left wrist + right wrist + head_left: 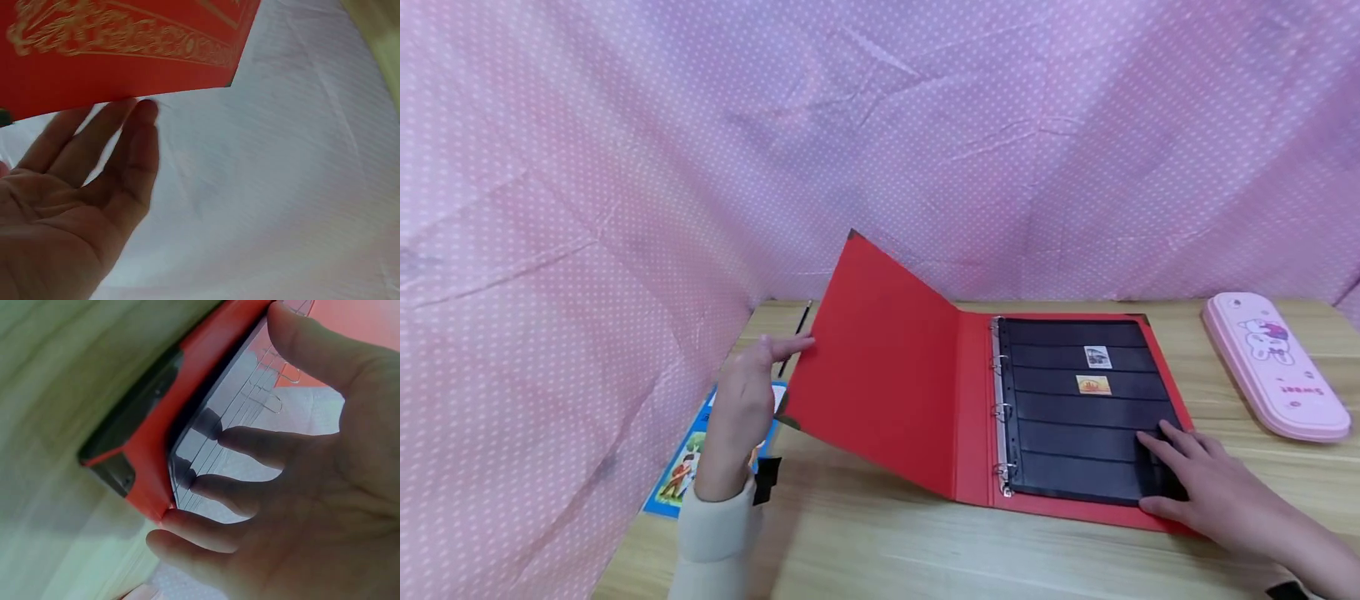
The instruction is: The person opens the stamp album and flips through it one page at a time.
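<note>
A red ring binder [887, 367] stands open on the table, its front cover tilted up at an angle. My left hand [741, 387] touches the outer edge of that cover with extended fingers. Seen from the left wrist, the fingertips [147, 111] meet the edge below gold ornament on the cover [181, 75]. My right hand [1225, 492] rests at the lower right corner of the black pocket page [1075, 433], fingers spread over page and cover edge. Two stamps, one greyish [1097, 357] and one orange-yellow [1093, 385], sit in the page's strips.
A pink pencil case [1273, 367] with a rabbit picture lies to the right of the binder. On the left are a blue illustrated booklet [670, 492], partly behind the left arm, and a dark pencil [805, 318]. A pink dotted cloth [880, 150] hangs behind the wooden table [880, 550].
</note>
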The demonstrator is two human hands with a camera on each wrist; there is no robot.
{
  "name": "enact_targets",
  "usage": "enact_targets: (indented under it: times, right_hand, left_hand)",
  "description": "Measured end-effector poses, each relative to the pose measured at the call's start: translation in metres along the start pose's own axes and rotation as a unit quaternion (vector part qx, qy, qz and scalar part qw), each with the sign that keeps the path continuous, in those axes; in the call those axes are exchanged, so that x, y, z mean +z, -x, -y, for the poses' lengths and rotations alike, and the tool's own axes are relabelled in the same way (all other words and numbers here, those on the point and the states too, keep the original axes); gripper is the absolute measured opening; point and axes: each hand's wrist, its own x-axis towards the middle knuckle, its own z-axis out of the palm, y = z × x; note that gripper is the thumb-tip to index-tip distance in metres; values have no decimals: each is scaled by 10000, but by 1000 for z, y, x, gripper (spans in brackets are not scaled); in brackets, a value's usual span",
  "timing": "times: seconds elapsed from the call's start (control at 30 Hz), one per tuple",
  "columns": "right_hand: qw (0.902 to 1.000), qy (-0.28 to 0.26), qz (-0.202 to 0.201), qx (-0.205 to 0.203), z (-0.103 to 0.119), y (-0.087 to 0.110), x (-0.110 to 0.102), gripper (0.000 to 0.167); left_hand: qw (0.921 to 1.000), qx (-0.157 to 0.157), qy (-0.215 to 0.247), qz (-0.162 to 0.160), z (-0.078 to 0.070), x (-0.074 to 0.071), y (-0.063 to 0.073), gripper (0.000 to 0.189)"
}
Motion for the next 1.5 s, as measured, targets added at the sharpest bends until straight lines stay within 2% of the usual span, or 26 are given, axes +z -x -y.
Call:
enact_targets:
  times: [0.07,0.17,0.3,0.4,0.5,0.67,0.77,0.83,1.0,1.27,1.37,1.5]
  right_hand:
    - [10000,-21,26,19,-2,0,-1,91]
    - [9999,-14,105,109,-6,0,-3,92]
    - [9997,5,107,200,-9,-1,-2,91]
    - [9998,20,14,202,-9,0,0,90]
    - [9996,-49,-102,248,-7,-1,2,90]
    - [9969,-346,-246,668,-8,-1,1,102]
    - [9953,-395,-337,814,-8,-1,-1,108]
    - [9950,-376,-406,831,-7,-1,-2,107]
    - [9945,-290,-688,740,-5,-1,-3,95]
    - [9930,-396,-845,720,0,-4,-10,88]
    - [9899,-514,-1139,664,4,-3,-13,80]
    - [9843,-681,-1545,512,12,-2,-18,65]
  left_hand:
    - [9976,-569,-325,228,7,-2,3,47]
    - [9849,-1199,-954,804,16,1,6,43]
    - [9523,-1798,-1713,1772,28,18,12,49]
    - [9214,-2187,-2239,2303,36,34,17,60]
    - [8971,-2320,-2784,2526,43,49,22,65]
    - [8761,-2108,-3405,2684,50,73,25,64]
    - [8641,-1970,-3624,2884,54,84,28,68]
    - [8596,-1900,-3659,3017,56,91,31,72]
    - [8575,-1912,-3469,3284,56,105,35,83]
    - [8375,-2205,-3682,3383,49,116,40,92]
    - [8315,-2236,-3770,3414,48,119,42,92]
    - [8276,-2240,-3849,3418,48,121,42,92]
